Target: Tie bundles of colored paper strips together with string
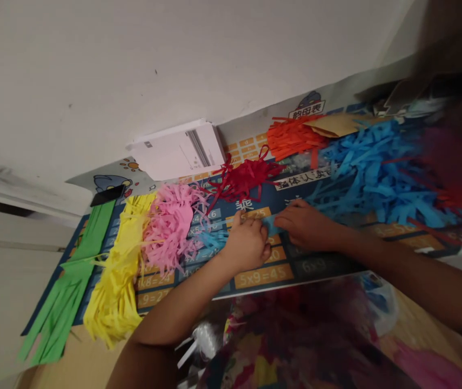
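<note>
A length of blue fringed paper (213,238) lies low over the printed mat. My left hand (249,243) is closed on it, and the fringe sticks out past that hand to the left. My right hand (307,224) pinches the same paper a short way to the right, with a flat blue piece stretched between the two hands. Just beyond my hands sits a bunch of dark red paper strips (245,177). To the left lies pink fringed paper (172,224). Fingertips of both hands are partly hidden.
Farther left are yellow fringed paper (123,265) and green fringed paper (74,275). A white box (176,148) leans by the wall. Orange strips (293,138) and a large heap of blue strips (385,173) lie right, on the printed mat (269,275).
</note>
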The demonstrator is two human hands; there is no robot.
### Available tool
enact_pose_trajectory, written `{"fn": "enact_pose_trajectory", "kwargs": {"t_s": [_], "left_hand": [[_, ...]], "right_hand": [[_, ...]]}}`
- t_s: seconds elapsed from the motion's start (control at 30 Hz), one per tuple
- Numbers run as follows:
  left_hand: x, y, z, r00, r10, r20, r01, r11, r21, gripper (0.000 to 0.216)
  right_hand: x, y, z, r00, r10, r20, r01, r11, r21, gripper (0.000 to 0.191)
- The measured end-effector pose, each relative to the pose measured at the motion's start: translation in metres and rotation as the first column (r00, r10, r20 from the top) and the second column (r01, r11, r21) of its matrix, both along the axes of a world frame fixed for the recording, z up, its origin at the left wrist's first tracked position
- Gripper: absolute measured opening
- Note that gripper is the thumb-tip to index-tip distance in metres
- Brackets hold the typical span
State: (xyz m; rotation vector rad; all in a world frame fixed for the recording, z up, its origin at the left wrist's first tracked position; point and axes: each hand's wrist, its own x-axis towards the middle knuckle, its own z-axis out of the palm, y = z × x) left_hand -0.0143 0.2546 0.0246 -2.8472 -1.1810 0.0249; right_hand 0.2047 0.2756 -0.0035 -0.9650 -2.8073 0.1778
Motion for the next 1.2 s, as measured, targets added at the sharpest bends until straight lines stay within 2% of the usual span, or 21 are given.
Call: {"fn": "enact_pose_trajectory", "kwargs": {"t_s": [0.1,0.2,0.33,0.47,0.6,0.77,0.97,1.2], "left_hand": [[-0.002,0.001,-0.005,0.999,0.041,-0.016,-0.040,0.999,0.012,0.020],[-0.011,0.004,-0.010,0.996,0.080,0.038,-0.079,0.997,-0.017,0.018],[-0.024,0.009,-0.011,0.963,0.170,0.208,-0.147,0.981,-0.123,0.022],[-0.030,0.015,-0.012,0.932,0.224,0.283,-0.162,0.960,-0.228,0.011],[-0.031,0.021,-0.014,0.886,0.315,0.340,-0.207,0.925,-0.318,0.014],[-0.027,0.021,-0.019,0.869,0.365,0.335,-0.268,0.915,-0.300,0.023],[-0.022,0.019,-0.025,0.868,0.418,0.267,-0.383,0.907,-0.176,0.027],[-0.024,0.021,-0.024,0.874,0.436,0.215,-0.396,0.895,-0.207,0.024]], "right_hand": [[0.007,0.012,-0.007,0.992,-0.052,-0.116,0.047,0.998,-0.044,0.039],[0.014,0.020,-0.010,0.981,-0.034,-0.192,0.025,0.998,-0.052,0.041],[0.020,0.031,-0.011,0.975,0.000,-0.222,-0.020,0.996,-0.090,0.033],[0.026,0.044,-0.011,0.978,-0.054,-0.200,0.015,0.981,-0.194,0.015],[0.028,0.050,-0.017,0.966,-0.140,-0.217,0.063,0.943,-0.326,0.018],[0.021,0.046,-0.024,0.938,-0.260,-0.230,0.183,0.933,-0.310,0.022],[0.017,0.046,-0.027,0.924,-0.293,-0.247,0.227,0.937,-0.263,0.022],[0.017,0.046,-0.033,0.916,-0.307,-0.259,0.259,0.944,-0.203,0.019]]}}
